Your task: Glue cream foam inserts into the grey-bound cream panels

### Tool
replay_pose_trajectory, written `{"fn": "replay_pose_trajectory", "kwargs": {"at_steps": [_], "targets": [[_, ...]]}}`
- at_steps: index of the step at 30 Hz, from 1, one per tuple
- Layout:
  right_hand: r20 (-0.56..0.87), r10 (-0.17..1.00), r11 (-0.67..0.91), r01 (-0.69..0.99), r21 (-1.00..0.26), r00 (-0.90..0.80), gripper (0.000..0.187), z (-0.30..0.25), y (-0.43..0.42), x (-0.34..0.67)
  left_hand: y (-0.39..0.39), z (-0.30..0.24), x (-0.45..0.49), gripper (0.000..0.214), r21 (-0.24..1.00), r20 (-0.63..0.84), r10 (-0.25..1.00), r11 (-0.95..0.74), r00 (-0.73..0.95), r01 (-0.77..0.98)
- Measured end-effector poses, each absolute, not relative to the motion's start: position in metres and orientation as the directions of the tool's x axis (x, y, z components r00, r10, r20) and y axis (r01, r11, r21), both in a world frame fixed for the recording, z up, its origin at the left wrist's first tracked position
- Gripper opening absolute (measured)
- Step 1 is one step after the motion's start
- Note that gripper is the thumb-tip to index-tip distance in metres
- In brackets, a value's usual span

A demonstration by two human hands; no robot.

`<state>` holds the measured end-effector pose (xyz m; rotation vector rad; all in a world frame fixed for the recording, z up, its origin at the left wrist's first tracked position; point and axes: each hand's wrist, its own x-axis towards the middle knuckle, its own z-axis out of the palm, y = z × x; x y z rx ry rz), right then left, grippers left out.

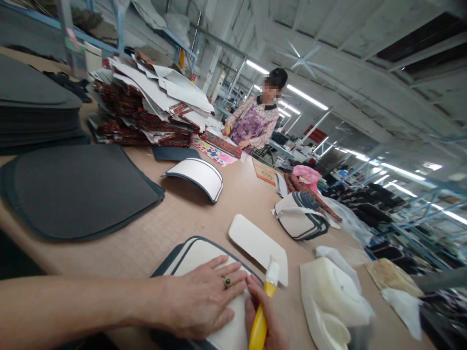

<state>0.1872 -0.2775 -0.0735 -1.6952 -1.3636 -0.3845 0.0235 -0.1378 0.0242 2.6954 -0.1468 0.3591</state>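
Observation:
My left hand (pixel 204 296) lies flat, fingers stretched out, on a cream panel (pixel 199 255) with a dark border. The panel rests on dark sheets at the table's near edge. Close beside those fingertips, my right hand (pixel 268 311) is closed around the yellow handle of a paintbrush (pixel 261 308), whose pale bristles point up and away from me. Some of the right fingers are hidden behind the handle. Just past the brush lies a loose cream panel (pixel 257 243). A curved white panel with dark edging (pixel 197 175) arches on the table farther off.
Dark cut sheets (pixel 80 189) are stacked at left, near a tall pile of red-and-white pieces (pixel 146 102). Bundled cream panels (pixel 301 214) and a whitish plastic container (pixel 324 296) stand at right. Across the table (pixel 175 214), a co-worker (pixel 253 119) handles patterned material.

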Motion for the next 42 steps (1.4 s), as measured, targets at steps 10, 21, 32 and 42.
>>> {"fn": "replay_pose_trajectory", "kwargs": {"at_steps": [10, 21, 32, 42], "targets": [[0.664, 0.706, -0.039, 0.95, -0.308, 0.244, 0.027, -0.121, -0.277, 0.211, -0.136, 0.001, 0.022, 0.05, 0.491, 0.19, -0.015, -0.865, 0.982, -0.108], [0.683, 0.69, -0.052, 0.958, -0.282, 0.239, 0.023, -0.098, -0.275, 0.201, -0.128, 0.002, 0.008, 0.068, 0.532, 0.075, 0.112, -0.845, 0.991, 0.055], [0.525, 0.74, -0.226, 0.891, -0.393, 0.42, 0.034, -0.049, -0.272, 0.156, -0.107, -0.002, 0.032, 0.054, 0.259, 0.141, 0.232, -0.947, 0.962, 0.19], [0.366, 0.697, -0.305, 0.717, -0.627, 0.616, 0.032, -0.039, -0.264, 0.15, -0.124, -0.002, 0.035, 0.058, 0.253, 0.004, 0.161, -0.955, 0.987, 0.155]]}}
